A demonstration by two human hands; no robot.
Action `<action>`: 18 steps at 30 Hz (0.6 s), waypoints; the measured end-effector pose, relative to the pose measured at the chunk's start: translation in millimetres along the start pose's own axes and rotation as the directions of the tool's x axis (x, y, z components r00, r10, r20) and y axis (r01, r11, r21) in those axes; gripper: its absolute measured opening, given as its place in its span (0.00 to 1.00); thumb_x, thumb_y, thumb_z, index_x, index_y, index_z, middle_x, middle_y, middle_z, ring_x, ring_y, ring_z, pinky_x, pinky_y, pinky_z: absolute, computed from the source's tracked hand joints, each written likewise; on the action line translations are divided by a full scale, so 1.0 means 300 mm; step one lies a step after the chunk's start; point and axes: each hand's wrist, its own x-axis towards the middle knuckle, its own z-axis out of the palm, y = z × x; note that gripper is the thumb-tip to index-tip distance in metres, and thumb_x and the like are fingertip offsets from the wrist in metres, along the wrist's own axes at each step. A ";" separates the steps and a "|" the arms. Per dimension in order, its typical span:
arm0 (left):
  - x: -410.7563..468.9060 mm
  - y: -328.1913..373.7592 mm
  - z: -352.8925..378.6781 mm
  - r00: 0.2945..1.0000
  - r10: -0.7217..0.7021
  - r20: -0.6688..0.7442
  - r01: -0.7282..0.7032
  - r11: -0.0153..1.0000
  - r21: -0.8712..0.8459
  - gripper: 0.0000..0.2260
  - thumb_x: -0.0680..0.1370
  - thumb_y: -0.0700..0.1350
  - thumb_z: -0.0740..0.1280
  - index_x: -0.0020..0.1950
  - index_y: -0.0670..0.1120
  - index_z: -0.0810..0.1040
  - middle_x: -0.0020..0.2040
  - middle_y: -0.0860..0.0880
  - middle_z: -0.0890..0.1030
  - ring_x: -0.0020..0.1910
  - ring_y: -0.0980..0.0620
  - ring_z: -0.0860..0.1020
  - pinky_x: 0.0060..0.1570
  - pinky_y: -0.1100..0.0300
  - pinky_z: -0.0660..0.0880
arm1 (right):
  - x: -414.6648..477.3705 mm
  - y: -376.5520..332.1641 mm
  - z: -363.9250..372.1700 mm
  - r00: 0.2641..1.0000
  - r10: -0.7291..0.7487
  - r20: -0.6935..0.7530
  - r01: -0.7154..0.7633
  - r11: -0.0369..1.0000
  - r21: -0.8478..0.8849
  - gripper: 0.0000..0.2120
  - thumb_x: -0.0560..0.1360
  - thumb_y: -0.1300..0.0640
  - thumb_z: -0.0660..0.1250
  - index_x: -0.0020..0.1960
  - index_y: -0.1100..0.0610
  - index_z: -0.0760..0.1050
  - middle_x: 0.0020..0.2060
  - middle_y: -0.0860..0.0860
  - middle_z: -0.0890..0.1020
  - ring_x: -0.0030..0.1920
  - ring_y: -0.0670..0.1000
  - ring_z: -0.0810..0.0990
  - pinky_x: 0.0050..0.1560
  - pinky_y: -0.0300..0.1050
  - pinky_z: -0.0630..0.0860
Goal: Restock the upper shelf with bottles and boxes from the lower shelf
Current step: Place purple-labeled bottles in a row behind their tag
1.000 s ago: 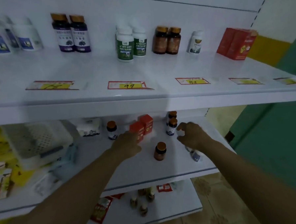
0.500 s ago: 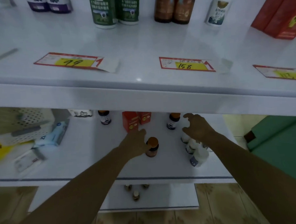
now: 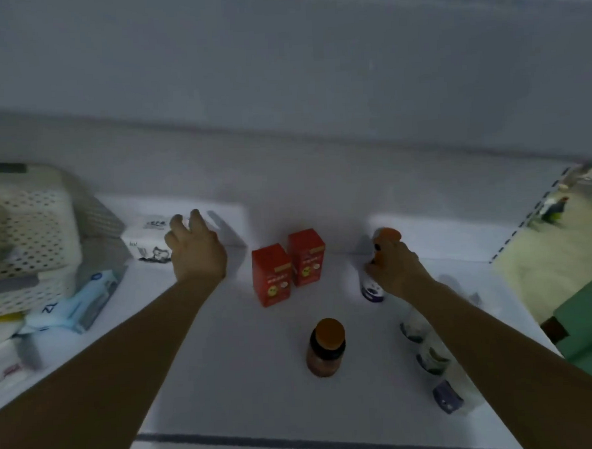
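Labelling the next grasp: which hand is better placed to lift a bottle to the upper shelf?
Right. The right hand grips the purple-label bottle at the back right; the left hand is open beside the white pack, holding nothing visible.

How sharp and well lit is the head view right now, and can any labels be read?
Head view: dim and grey-blue, with wide-angle curving along the upper shelf edge. Head view: motion blur smears the left hand, the right hand gripping the purple-labelled bottle, and the white bottles. Head view: print on the red boxes is unreadable.
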 end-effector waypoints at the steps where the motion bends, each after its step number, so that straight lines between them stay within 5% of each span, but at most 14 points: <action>1: 0.036 -0.018 0.008 1.000 0.009 0.012 -0.008 1.000 -0.007 0.25 0.77 0.38 0.62 0.72 0.37 0.59 0.71 0.34 0.58 0.67 0.34 0.61 0.65 0.44 0.60 | 0.022 0.007 0.026 1.000 0.005 -0.016 -0.007 0.998 -0.068 0.23 0.77 0.51 0.60 0.70 0.56 0.62 0.63 0.60 0.71 0.60 0.63 0.72 0.63 0.54 0.68; 4: 0.107 -0.059 0.056 0.984 0.102 0.143 -0.108 0.993 0.038 0.17 0.77 0.39 0.63 0.63 0.33 0.68 0.63 0.33 0.71 0.61 0.36 0.71 0.60 0.46 0.68 | 0.057 0.030 0.086 0.994 0.002 -0.108 -0.029 0.969 -0.245 0.21 0.78 0.52 0.57 0.70 0.55 0.62 0.62 0.58 0.72 0.59 0.58 0.71 0.60 0.48 0.62; 6: 0.115 -0.073 0.080 0.980 0.086 0.177 -0.073 0.994 -0.078 0.14 0.75 0.39 0.66 0.57 0.33 0.71 0.57 0.33 0.75 0.56 0.36 0.74 0.54 0.48 0.71 | 0.059 0.048 0.108 0.984 -0.029 -0.174 -0.015 0.969 -0.247 0.21 0.77 0.54 0.59 0.69 0.55 0.62 0.58 0.57 0.75 0.57 0.56 0.74 0.55 0.45 0.61; 11: 0.068 -0.077 0.042 0.990 0.039 0.132 0.009 0.939 -0.345 0.15 0.70 0.41 0.74 0.53 0.38 0.75 0.50 0.40 0.79 0.50 0.42 0.76 0.47 0.57 0.69 | 0.000 0.037 0.028 0.979 0.088 -0.183 -0.040 0.968 0.250 0.22 0.71 0.59 0.70 0.63 0.59 0.70 0.45 0.54 0.77 0.45 0.53 0.75 0.44 0.41 0.69; 15: -0.008 -0.021 -0.097 0.972 0.017 0.234 0.142 0.753 -0.643 0.15 0.67 0.43 0.76 0.48 0.45 0.74 0.46 0.47 0.77 0.43 0.50 0.75 0.42 0.64 0.70 | -0.099 -0.026 -0.107 0.975 0.085 -0.207 0.029 0.870 0.493 0.13 0.66 0.55 0.76 0.48 0.54 0.77 0.43 0.50 0.79 0.38 0.43 0.74 0.35 0.22 0.67; 17: -0.062 0.020 -0.183 0.942 0.067 0.329 0.221 0.613 -0.759 0.15 0.68 0.41 0.76 0.48 0.44 0.73 0.46 0.47 0.78 0.41 0.54 0.77 0.35 0.69 0.72 | -0.155 -0.085 -0.182 0.981 0.119 -0.155 0.011 0.757 0.653 0.11 0.68 0.54 0.75 0.47 0.56 0.78 0.47 0.52 0.80 0.42 0.46 0.78 0.40 0.22 0.71; 18: -0.092 0.040 -0.224 0.927 0.089 0.364 0.264 0.535 -0.803 0.15 0.68 0.40 0.76 0.50 0.42 0.74 0.47 0.46 0.79 0.42 0.53 0.78 0.36 0.69 0.73 | -0.186 -0.114 -0.214 0.984 0.140 -0.110 -0.017 0.690 0.723 0.13 0.70 0.55 0.73 0.51 0.60 0.78 0.51 0.55 0.81 0.47 0.51 0.79 0.50 0.30 0.74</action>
